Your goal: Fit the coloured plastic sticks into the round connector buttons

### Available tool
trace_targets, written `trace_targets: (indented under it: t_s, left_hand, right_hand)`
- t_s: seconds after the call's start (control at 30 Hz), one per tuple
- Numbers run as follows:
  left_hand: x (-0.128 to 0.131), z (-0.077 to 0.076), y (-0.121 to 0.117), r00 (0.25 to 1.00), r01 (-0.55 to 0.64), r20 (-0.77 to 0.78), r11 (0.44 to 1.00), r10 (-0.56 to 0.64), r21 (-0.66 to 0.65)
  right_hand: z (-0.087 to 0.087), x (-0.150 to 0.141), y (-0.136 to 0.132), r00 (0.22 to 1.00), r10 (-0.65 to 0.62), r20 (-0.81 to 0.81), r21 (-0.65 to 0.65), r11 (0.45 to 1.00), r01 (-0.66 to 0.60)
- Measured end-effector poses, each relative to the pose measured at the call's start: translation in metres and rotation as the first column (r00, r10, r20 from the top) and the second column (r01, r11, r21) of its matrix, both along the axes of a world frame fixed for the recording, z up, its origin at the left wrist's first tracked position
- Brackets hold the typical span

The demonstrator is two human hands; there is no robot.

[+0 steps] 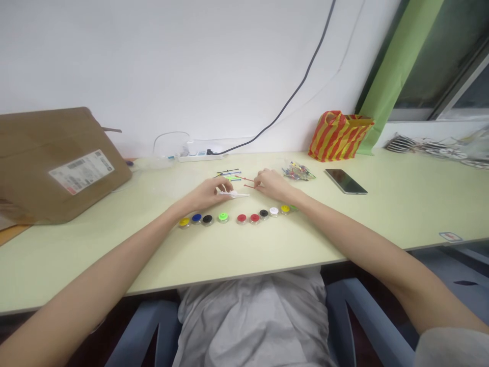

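My left hand [208, 193] is closed round a small white pen-shaped tool [234, 193] whose tip points right. My right hand [269, 184] pinches a thin red strip [248, 180] just to the tool's right. Both hands rest on the pale green table [344, 229], a little apart. A few thin coloured strips [228, 174] lie just behind my hands. In front of them runs a row of several small round pots with coloured lids: yellow [184, 222], blue, black, green [223, 217], red [242, 218], white and others.
A loose pile of coloured strips [297, 172] lies right of my hands, a dark phone [346, 181] beyond it. A red-and-yellow striped bag [338, 135] stands at the wall. A cardboard box [57, 163] is at the left, a white power strip [196, 155] behind.
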State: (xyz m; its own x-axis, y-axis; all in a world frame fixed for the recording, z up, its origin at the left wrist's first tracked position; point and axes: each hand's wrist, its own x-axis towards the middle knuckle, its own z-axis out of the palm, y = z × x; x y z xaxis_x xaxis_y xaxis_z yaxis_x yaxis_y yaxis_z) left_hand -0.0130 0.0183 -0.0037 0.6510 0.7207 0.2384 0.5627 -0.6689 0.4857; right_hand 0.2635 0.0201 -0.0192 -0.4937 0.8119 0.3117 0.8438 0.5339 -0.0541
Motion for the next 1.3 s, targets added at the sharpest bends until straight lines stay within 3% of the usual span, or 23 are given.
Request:
trace_targets:
  t_s: [0.17, 0.27, 0.37, 0.5, 0.6, 0.73, 0.87, 1.3]
  left_hand:
    - [0.000, -0.006, 0.004, 0.997, -0.021, -0.067, 0.996, 0.027, 0.083]
    - [-0.003, 0.000, 0.005, 0.992, -0.016, -0.122, 0.993, 0.030, 0.118]
    - [-0.015, 0.024, -0.003, 0.981, -0.005, -0.193, 0.996, 0.023, 0.090]
    - [-0.032, 0.066, -0.021, 0.946, 0.005, -0.320, 0.992, -0.047, -0.130]
    - [-0.026, 0.079, -0.034, 0.940, 0.086, -0.310, 0.978, -0.143, -0.190]
    - [0.005, 0.066, -0.049, 0.954, 0.218, -0.169, 0.959, -0.249, -0.183]
    - [0.029, 0.046, -0.061, 0.934, 0.265, -0.194, 0.947, -0.299, -0.183]
    - [0.023, 0.017, -0.045, 0.961, 0.233, -0.154, 0.972, -0.228, 0.017]
  right_hand:
    - [0.004, -0.002, -0.004, 1.000, -0.021, 0.021, -0.017, 1.000, 0.021]
    - [0.004, -0.003, -0.005, 0.999, -0.023, 0.037, -0.026, 0.999, 0.024]
    - [0.003, -0.005, -0.003, 0.998, -0.034, 0.045, -0.044, 0.998, 0.036]
    - [0.000, -0.005, 0.000, 0.999, -0.034, 0.033, -0.066, 0.997, 0.036]
    - [-0.002, -0.004, 0.001, 0.999, -0.023, 0.022, -0.056, 0.998, 0.024]
    - [-0.003, -0.004, 0.002, 1.000, -0.020, 0.015, -0.058, 0.998, 0.021]
    - [-0.003, -0.004, 0.002, 1.000, -0.014, 0.002, -0.073, 0.997, 0.014]
    - [0.004, -0.004, -0.002, 0.998, -0.055, 0.025, -0.024, 0.998, 0.055]
